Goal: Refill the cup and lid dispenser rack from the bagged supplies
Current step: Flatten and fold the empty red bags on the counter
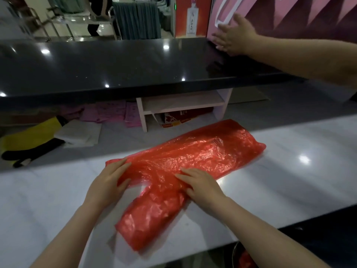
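Pressing down with both palms, I have my left hand (108, 180) and right hand (201, 185) spread flat, fingers straight, on a red plastic bag (193, 161) lying crumpled across the near white counter (289, 171). Far right, another person's hand (234, 35) rests open on the black upper counter (116, 64).
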`<state>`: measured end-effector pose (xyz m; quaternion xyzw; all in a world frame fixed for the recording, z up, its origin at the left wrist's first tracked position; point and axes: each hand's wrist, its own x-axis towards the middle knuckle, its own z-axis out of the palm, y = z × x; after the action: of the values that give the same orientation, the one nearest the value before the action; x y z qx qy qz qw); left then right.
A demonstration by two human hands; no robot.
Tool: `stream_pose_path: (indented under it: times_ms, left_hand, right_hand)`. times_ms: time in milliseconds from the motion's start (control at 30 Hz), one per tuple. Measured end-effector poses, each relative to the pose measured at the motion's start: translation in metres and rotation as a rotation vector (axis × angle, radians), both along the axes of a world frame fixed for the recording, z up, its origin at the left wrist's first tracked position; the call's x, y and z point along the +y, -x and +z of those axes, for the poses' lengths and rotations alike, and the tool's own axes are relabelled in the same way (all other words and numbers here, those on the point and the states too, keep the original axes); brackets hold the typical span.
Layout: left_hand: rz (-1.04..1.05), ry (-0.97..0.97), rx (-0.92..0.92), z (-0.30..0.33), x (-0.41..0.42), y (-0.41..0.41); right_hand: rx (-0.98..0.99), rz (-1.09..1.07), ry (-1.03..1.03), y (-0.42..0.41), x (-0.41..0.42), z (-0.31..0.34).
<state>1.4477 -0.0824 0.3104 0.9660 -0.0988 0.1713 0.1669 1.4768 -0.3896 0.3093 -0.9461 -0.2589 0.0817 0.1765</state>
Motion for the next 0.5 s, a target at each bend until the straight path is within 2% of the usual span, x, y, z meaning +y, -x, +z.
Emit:
stream_pose_path:
  times_ms: [200, 367, 500]
  left_hand:
    - [0.161, 0.282, -0.305, 0.026, -0.014, -0.012]
    - [0.266, 0.58, -0.108, 0.04, -0.024, -0.026]
    - [0.197, 0.547, 0.082, 0.034, -0.023, -0.033]
  right_hand:
    - [0.129, -0.454, -0.479, -0.004, -0.005, 0.014]
    - [0.173, -0.723, -0.738, -0.017, -0.032, 0.016]
    - [0.218, -0.838, -0.982, -0.018, -0.05, 0.018]
